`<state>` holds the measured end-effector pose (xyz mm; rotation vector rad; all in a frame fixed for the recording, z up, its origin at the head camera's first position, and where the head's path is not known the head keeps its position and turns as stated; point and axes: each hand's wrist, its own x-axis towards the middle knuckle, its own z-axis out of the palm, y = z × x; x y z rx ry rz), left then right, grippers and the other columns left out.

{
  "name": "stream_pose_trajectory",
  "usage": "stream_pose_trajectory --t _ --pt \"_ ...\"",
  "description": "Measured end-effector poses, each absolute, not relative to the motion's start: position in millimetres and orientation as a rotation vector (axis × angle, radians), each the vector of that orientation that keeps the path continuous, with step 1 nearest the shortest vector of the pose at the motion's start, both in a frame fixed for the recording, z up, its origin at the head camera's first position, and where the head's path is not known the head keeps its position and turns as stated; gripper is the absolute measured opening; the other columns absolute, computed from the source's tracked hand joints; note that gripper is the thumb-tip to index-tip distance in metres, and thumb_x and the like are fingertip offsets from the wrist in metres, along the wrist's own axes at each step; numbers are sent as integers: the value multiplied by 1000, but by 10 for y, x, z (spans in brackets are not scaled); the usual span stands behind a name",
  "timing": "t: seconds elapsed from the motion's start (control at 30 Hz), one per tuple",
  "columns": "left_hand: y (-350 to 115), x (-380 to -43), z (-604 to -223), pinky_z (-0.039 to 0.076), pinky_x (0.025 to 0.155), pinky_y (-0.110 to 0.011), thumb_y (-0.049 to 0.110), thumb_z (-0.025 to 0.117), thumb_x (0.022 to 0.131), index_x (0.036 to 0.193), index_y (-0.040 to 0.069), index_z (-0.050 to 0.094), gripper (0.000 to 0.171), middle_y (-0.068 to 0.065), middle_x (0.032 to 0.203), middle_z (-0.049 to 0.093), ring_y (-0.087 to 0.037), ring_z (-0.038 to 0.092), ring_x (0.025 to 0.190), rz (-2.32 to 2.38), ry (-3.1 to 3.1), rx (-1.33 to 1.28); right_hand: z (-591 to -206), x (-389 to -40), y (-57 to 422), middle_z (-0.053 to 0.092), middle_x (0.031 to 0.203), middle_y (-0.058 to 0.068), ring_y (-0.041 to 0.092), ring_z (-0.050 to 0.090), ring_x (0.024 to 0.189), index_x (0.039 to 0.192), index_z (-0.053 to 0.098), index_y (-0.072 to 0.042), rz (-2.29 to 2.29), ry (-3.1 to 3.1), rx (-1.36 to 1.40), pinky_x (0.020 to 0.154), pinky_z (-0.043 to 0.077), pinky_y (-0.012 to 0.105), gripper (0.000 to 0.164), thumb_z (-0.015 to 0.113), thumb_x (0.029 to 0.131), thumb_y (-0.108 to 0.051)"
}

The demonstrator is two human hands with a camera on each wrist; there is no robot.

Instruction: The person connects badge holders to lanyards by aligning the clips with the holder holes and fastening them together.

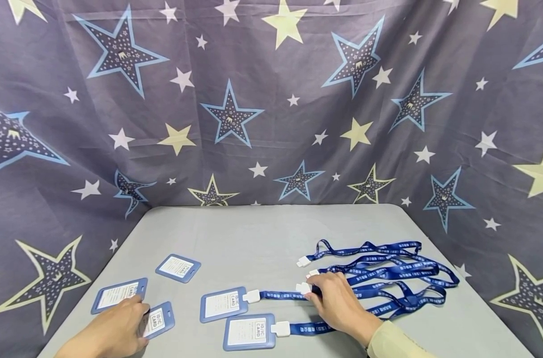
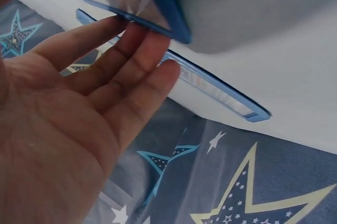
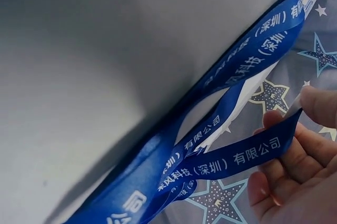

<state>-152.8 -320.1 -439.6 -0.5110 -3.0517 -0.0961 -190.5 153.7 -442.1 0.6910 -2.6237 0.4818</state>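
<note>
My left hand [image 1: 112, 328] grips the near end of a blue ID card holder [image 1: 159, 320], thumb on one side and fingers on the other. In the left wrist view, the fingertips [image 2: 158, 45] meet the holder's edge. My right hand [image 1: 340, 303] pinches a dark blue lanyard close to its white clip [image 1: 304, 288]. The right wrist view shows that lanyard's printed strap [image 3: 237, 155] running from between thumb and fingers. Two more loose card holders lie near the left hand, one [image 1: 119, 293] beside it and another [image 1: 178, 268] farther back.
Two card holders [image 1: 222, 304] [image 1: 250, 332] in the middle of the grey table [image 1: 253, 233] have lanyards attached by white clips. Several blue lanyards [image 1: 397, 271] lie looped and overlapping at the right. A star-patterned curtain [image 1: 298, 134] surrounds the table's back and sides.
</note>
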Motion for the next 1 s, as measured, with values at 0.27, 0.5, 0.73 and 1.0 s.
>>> stream_pose_trajectory --t 0.27,0.5,0.73,1.0 --pt "-3162 -1507 -4435 36 54 -27 35 78 48 66 24 54 32 11 70 39 -6 36 61 -104 -2889 -597 -4437 -1895 1527 70 105 -2 16 63 100 102 71 -13 513 -2631 693 87 43 38 25 72 83 -29" --pt "-3076 -1535 -4374 41 57 -31 42 78 48 77 18 64 40 10 74 41 -7 39 64 -57 -2859 -565 -4455 -1893 1517 70 104 -2 15 63 98 101 71 -14 531 -2623 690 88 43 39 23 72 83 -29" --pt "-2950 -1539 -4285 44 62 -34 43 78 49 86 15 68 47 11 78 44 -7 41 69 -50 -2857 -576 -4458 -1882 1504 70 102 -3 15 63 98 101 70 -15 545 -2619 692 88 42 39 22 72 84 -29" --pt "-2790 -1556 -4241 42 61 -31 41 77 51 91 13 69 49 12 80 44 -6 41 70 -70 -2782 -640 -4456 -1887 1486 70 103 -5 13 63 97 100 70 -16 543 -2614 681 85 42 36 22 72 83 -29"
